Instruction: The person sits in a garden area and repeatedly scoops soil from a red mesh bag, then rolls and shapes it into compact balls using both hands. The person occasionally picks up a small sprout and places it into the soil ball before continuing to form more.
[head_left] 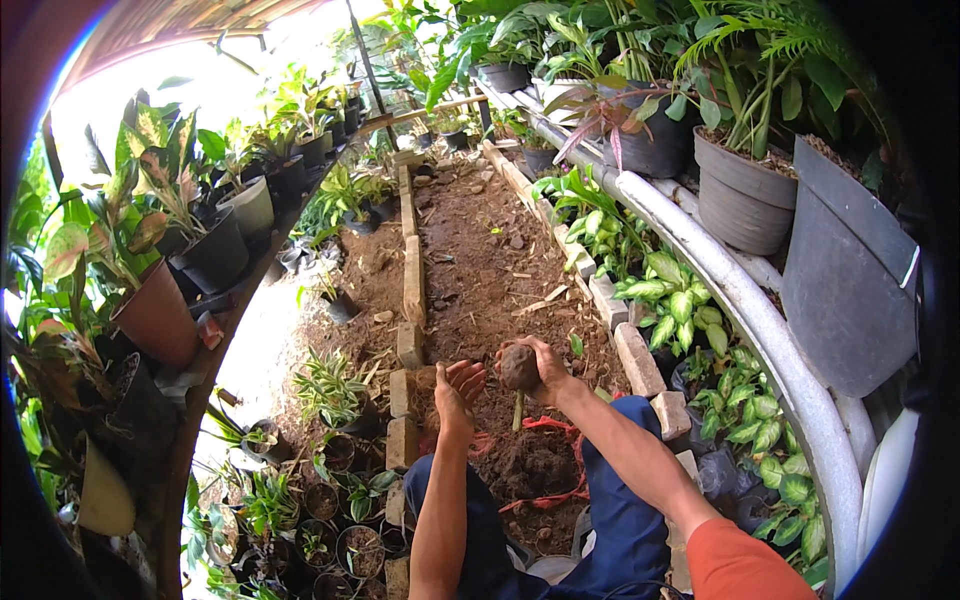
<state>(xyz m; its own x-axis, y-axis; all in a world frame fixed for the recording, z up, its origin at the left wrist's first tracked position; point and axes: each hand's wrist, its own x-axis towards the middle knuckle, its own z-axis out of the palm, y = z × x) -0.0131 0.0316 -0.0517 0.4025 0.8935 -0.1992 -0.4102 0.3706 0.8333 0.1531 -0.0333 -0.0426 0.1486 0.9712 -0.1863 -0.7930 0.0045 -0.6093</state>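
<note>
Over the soil path between my knees, my right hand is wrapped round a round brown clump of soil. A short pale green stalk hangs just below that hand; whether it joins the clump is hidden. Close by on the left, my left hand is cupped with its palm turned up and fingers stretched out, apart from the clump. Beneath both hands lies a mound of dark loose soil, with a torn red sheet or netting spread around it.
Brick borders run along both sides of the path. Potted plants crowd a raised shelf at left, and small pots stand below it. A pale curved rail and large pots flank the right, above leafy variegated plants.
</note>
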